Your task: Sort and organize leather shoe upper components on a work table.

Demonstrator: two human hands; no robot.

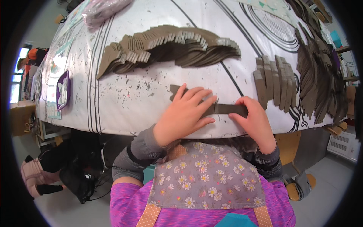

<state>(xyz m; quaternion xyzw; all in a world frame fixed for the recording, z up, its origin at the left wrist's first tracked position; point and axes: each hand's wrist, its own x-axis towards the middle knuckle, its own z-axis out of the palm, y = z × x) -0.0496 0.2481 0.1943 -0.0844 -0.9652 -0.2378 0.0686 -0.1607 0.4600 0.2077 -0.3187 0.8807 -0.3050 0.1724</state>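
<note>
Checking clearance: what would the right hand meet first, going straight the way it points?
Likely the left hand: the right hand points toward it along the dark strip it touches. Heights are hard to judge.

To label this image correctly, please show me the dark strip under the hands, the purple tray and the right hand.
Dark strip (224,109): head view, uncovered part.
Purple tray (68,90): head view, right rim.
Right hand (258,118): head view, its back.
</note>
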